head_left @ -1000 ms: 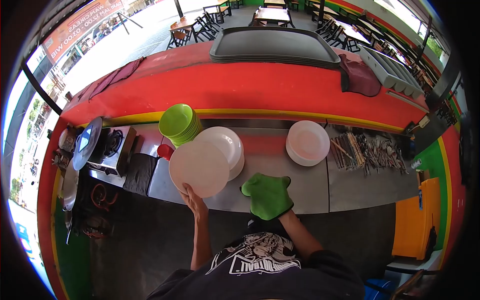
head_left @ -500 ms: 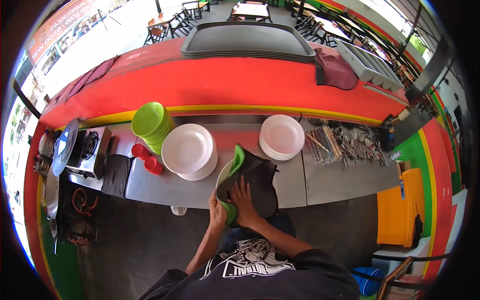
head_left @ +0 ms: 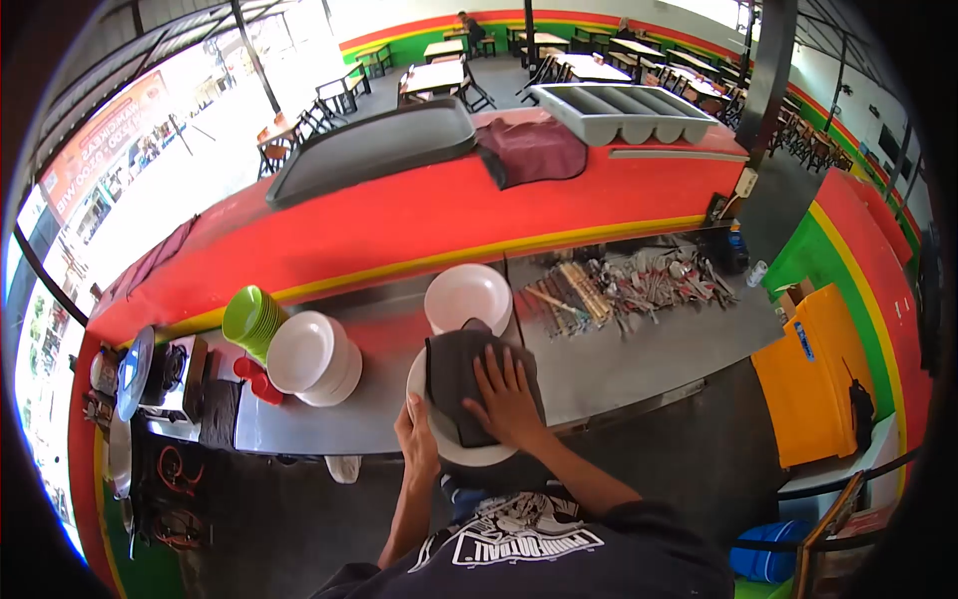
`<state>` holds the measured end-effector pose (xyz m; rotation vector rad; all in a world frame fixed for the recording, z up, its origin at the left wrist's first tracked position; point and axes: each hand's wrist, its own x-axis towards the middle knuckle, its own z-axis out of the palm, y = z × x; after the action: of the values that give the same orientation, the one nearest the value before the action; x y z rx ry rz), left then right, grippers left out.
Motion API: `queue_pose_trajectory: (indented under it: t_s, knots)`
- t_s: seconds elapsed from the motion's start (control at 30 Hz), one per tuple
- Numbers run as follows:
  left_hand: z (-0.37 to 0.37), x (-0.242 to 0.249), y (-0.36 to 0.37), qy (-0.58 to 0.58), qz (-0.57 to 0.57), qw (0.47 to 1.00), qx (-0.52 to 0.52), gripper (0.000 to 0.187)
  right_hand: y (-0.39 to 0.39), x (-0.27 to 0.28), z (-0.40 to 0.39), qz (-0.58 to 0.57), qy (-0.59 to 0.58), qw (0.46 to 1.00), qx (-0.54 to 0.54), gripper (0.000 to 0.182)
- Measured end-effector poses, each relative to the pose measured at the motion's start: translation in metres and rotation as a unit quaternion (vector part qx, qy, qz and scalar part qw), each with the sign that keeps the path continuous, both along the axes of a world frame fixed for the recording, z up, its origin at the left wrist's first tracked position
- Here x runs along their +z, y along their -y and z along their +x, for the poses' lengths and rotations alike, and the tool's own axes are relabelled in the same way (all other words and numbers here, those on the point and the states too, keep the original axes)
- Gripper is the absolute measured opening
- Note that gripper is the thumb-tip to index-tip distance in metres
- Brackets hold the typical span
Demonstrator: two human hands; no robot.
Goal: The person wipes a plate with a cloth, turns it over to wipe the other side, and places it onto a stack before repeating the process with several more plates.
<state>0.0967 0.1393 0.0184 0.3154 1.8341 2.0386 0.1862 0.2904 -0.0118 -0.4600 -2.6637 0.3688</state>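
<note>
My left hand (head_left: 417, 436) grips the lower left rim of a white plate (head_left: 469, 455) held up in front of my body. A folded dark cloth (head_left: 459, 384) lies over most of the plate's face. My right hand (head_left: 506, 399) presses flat on this cloth with its fingers spread. Just beyond the held plate, a stack of white plates (head_left: 467, 298) rests on the metal counter (head_left: 389, 414). Farther left stands a taller stack of white plates (head_left: 302, 354).
Green bowls (head_left: 251, 317) and red cups (head_left: 257, 381) stand left of the plates. Cutlery (head_left: 659, 288) is spread on the counter's right. A tray (head_left: 379, 145), a maroon cloth (head_left: 534, 152) and a grey cutlery holder (head_left: 624, 112) sit on the red ledge. A stove (head_left: 180, 374) is far left.
The view has turned to the right. The cloth, folded with its green side showing before, now lies flatter on the plate with its dark side up. My right hand still presses on it.
</note>
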Motion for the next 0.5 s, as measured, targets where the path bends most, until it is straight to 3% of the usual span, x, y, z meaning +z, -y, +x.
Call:
queue_pose_trajectory:
  t_s: [0.2, 0.3, 0.4, 0.5]
  knots:
    - [0.057, -0.013, -0.05, -0.049, -0.005, 0.998, -0.037, 0.058, 0.012, -0.049, 0.101, -0.104, 0.06, 0.989, 0.081, 0.083]
    - [0.099, -0.008, -0.064, -0.065, -0.048, 0.996, -0.043, 0.056, 0.008, -0.042, 0.135, -0.158, 0.076, 0.979, 0.102, 0.079]
    - [0.121, -0.014, -0.065, -0.06, -0.099, 0.99, -0.08, 0.056, -0.004, -0.035, 0.146, -0.1, 0.045, 0.987, 0.121, 0.079]
    - [0.14, -0.004, -0.064, -0.078, -0.103, 0.989, -0.073, 0.052, -0.02, -0.021, 0.14, -0.115, 0.028, 0.982, 0.147, 0.074]
